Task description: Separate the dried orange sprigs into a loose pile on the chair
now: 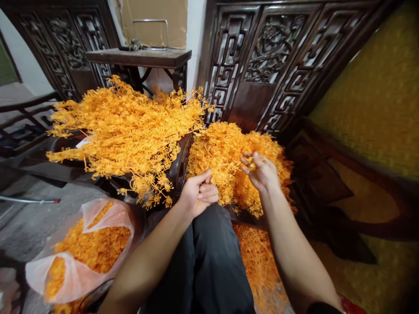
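My left hand is closed in a pinch above my knee, holding the thin stem of an orange artificial flower sprig. The sprig's branching tip reaches right, over a heap of similar sprigs, and blends in with it. To the right, my right hand is raised over that heap, fingers curled around a small orange flower piece. Whether this piece belongs to the sprig in my left hand I cannot tell.
A large bundle of orange sprigs spreads at the left. A plastic bag of orange pieces sits on the floor, lower left. More orange pieces lie below my right forearm. Carved dark wood panels and a small table stand behind.
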Tool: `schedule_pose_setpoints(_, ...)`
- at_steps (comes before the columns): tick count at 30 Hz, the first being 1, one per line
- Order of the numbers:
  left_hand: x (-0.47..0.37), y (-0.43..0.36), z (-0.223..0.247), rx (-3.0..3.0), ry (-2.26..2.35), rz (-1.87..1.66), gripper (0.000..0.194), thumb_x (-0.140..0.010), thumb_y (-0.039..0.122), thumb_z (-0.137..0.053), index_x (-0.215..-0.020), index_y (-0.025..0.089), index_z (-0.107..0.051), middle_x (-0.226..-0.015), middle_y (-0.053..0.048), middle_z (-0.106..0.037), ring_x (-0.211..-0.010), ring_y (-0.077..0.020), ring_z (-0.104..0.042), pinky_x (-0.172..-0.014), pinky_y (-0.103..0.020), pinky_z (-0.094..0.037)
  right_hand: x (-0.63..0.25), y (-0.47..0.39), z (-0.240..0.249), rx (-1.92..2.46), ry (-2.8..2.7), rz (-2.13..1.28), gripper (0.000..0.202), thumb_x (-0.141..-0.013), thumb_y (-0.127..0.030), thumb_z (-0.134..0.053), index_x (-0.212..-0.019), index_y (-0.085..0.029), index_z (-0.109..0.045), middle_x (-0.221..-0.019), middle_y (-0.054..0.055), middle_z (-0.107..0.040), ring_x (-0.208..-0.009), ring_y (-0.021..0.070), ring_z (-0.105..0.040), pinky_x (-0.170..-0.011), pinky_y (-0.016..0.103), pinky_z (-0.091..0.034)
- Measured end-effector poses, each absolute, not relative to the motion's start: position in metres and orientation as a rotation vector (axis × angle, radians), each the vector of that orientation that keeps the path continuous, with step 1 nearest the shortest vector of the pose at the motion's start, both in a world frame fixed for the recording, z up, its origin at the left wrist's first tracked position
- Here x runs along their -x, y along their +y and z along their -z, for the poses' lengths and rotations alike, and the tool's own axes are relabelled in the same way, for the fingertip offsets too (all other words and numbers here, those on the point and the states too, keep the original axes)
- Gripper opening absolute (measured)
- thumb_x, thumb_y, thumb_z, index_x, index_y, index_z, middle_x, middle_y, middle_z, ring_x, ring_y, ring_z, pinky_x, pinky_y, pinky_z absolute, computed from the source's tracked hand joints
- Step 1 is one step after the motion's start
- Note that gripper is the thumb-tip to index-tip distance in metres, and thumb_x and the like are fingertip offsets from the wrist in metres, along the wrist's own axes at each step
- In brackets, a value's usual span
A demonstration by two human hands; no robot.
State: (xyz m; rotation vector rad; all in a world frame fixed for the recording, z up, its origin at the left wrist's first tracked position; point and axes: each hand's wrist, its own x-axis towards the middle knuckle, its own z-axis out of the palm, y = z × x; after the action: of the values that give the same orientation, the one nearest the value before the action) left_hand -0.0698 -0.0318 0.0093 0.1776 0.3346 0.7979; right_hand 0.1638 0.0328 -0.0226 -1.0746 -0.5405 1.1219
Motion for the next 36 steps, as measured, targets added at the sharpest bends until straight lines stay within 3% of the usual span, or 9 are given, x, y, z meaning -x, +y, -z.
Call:
schedule_pose_setpoints(4,0.074,-0.033,-0.009,-0.200,0.359,-0.798,0.041,-0.101,0.023,-0.049,-0.061,0.014,-0.052,-0.045,0.009,-0.025,-0.032,-0.0031,-0.022,-0.038,-0.018,-0.017,-0.156,0.007,0.001,1.005,-0.841,-1.307,0.051,-0.064,-0.042,-0.092,-0.106,-0.023,-0.070,-0.073,-0.003,-0.056,-0.053,0.0068,-0.049,-0.037,0.016,-0.028)
schedule_pose_setpoints(7,0.073,-0.036,-0.008,-0.232,0.376,-0.796,0.039,-0.100,0.023,-0.051,-0.062,0.014,-0.052,-0.046,0.009,-0.026,-0.033,-0.0031,-0.023,-0.039,-0.018,-0.018,-0.149,-0.006,-0.015,1.052,-1.086,-1.439,0.045,-0.074,-0.056,-0.082,-0.099,-0.020,-0.072,-0.062,-0.004,-0.046,-0.049,0.0074,-0.042,-0.037,0.018,-0.020)
schedule_pose_setpoints(12,0.067,-0.042,-0.010,-0.308,0.463,-0.830,0.036,-0.097,0.025,-0.055,-0.063,0.015,-0.050,-0.045,0.009,-0.026,-0.034,-0.0029,-0.019,-0.039,-0.016,-0.018,-0.146,-0.003,-0.016,1.103,-1.391,-1.382,0.042,-0.075,-0.053,-0.084,-0.074,-0.018,-0.061,-0.052,-0.005,-0.045,-0.044,0.0049,-0.034,-0.040,0.019,-0.023)
schedule_pose_setpoints(18,0.067,-0.040,-0.007,-0.348,0.539,-0.851,0.038,-0.095,0.026,-0.058,-0.060,0.015,-0.048,-0.044,0.010,-0.024,-0.035,-0.0025,-0.016,-0.038,-0.016,-0.018,-0.179,0.038,0.005,0.992,-0.734,-1.003,0.056,-0.063,-0.060,-0.088,-0.070,-0.021,-0.049,-0.058,-0.006,-0.047,-0.046,0.0063,-0.043,-0.037,0.016,-0.028)
schedule_pose_setpoints(23,0.074,-0.028,-0.008,-0.286,0.485,-0.951,0.035,-0.095,0.023,-0.058,-0.063,0.015,-0.047,-0.047,0.009,-0.025,-0.036,-0.0024,-0.018,-0.040,-0.016,-0.019,-0.182,0.029,0.026,0.960,-0.863,-1.247,0.044,-0.061,-0.044,-0.093,-0.079,-0.019,-0.062,-0.084,0.002,-0.065,-0.056,0.0092,-0.054,-0.039,0.019,-0.034)
schedule_pose_setpoints(28,0.062,-0.023,-0.010,-0.277,0.495,-0.949,0.041,-0.097,0.022,-0.054,-0.059,0.016,-0.040,-0.048,0.009,-0.021,-0.036,-0.0023,-0.017,-0.040,-0.017,-0.019,-0.147,0.002,0.045,0.863,-0.994,-1.614,0.050,-0.075,-0.055,-0.082,-0.110,-0.021,-0.069,-0.066,-0.005,-0.045,-0.050,0.0062,-0.038,-0.042,0.018,-0.022)
schedule_pose_setpoints(30,0.053,-0.022,-0.009,-0.272,0.504,-0.945,0.041,-0.098,0.022,-0.052,-0.059,0.016,-0.040,-0.048,0.010,-0.020,-0.036,-0.0023,-0.016,-0.040,-0.017,-0.019,-0.138,-0.001,0.047,0.824,-1.078,-1.656,0.051,-0.078,-0.060,-0.078,-0.110,-0.022,-0.067,-0.061,-0.007,-0.039,-0.048,0.0068,-0.033,-0.043,0.020,-0.022)
schedule_pose_setpoints(32,0.044,-0.022,-0.009,-0.284,0.508,-0.957,0.040,-0.098,0.022,-0.051,-0.060,0.016,-0.041,-0.048,0.010,-0.020,-0.036,-0.0025,-0.015,-0.040,-0.016,-0.019,-0.136,0.001,0.047,0.872,-1.207,-1.535,0.039,-0.083,-0.058,-0.073,-0.095,-0.022,-0.065,-0.059,-0.007,-0.040,-0.049,0.0086,-0.034,-0.046,0.022,-0.027)
schedule_pose_setpoints(36,0.032,-0.021,-0.008,-0.322,0.586,-0.913,0.038,-0.098,0.023,-0.050,-0.061,0.016,-0.044,-0.046,0.011,-0.018,-0.036,-0.0028,-0.012,-0.039,-0.017,-0.018,-0.159,0.015,0.052,1.068,-1.601,-0.808,0.024,-0.089,-0.039,-0.068,-0.076,-0.021,-0.059,-0.077,0.002,-0.059,-0.074,0.0171,-0.054,-0.071,0.031,-0.043)
